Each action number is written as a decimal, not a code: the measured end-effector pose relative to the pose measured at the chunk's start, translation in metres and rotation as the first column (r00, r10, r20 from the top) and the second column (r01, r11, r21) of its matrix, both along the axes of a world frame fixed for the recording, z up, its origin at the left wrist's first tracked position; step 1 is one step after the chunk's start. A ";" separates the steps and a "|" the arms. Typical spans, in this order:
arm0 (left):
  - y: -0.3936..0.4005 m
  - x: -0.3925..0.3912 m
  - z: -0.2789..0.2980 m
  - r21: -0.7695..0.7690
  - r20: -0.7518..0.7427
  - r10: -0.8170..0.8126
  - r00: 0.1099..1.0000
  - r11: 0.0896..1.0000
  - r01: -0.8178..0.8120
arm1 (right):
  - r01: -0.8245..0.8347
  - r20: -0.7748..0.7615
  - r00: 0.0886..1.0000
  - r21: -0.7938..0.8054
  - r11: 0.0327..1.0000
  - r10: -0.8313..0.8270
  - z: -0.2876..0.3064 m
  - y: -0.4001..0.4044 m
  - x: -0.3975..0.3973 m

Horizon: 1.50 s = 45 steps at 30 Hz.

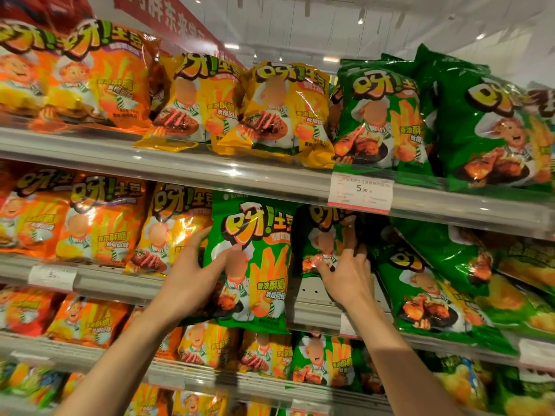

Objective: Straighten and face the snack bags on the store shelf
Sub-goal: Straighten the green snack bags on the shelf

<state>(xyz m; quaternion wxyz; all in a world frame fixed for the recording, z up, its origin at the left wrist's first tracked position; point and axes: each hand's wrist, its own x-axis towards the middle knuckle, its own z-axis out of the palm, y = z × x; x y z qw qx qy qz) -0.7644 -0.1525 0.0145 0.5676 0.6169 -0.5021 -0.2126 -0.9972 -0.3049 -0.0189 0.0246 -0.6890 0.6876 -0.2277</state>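
Your shelf rows carry orange, yellow and green snack bags. The green bag you hold stands upright, long axis vertical, face toward you, at the middle shelf's front edge. Your left hand grips its 9 o'clock edge, fingers curled around it. Your right hand touches the set-back bag at 3 o'clock, fingers spread apart. A price tag reads 5.90.

A white ceiling has small bright lights. A red banner hangs up high. The grey shelves carry a white price tag.
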 end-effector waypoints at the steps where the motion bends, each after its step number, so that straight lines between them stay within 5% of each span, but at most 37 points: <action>1: -0.001 0.000 -0.001 0.001 -0.001 -0.005 1.000 1.000 0.005 | 0.010 -0.005 1.000 -0.019 1.000 -0.010 0.000 0.000 0.001; 5: -0.001 -0.001 -0.002 -0.010 0.003 -0.016 1.000 1.000 0.016 | 0.016 0.018 1.000 -0.005 1.000 -0.016 0.004 -0.003 0.007; 9: -0.003 -0.002 -0.007 -0.005 0.014 -0.044 0.999 0.999 0.044 | -0.048 0.213 0.976 0.024 0.999 0.041 0.007 0.000 -0.005; 17: -0.035 -0.056 -0.024 -0.012 0.008 -0.172 0.985 0.985 0.172 | -0.278 0.678 0.685 -0.096 0.956 0.267 0.035 0.066 -0.044; 24: -0.082 -0.106 -0.003 -0.038 -0.080 -0.239 0.968 0.971 0.236 | -0.278 0.734 0.630 -0.091 0.956 0.253 0.026 0.062 -0.045; 34: -0.091 -0.115 -0.018 0.079 0.012 -0.275 0.961 0.959 0.273 | -0.241 0.661 0.719 -0.053 0.969 0.215 0.004 0.043 -0.040; 45: -0.074 -0.091 -0.017 0.002 0.110 -0.276 0.955 0.961 0.277 | -0.242 0.612 0.747 -0.113 0.964 0.259 0.019 0.062 -0.047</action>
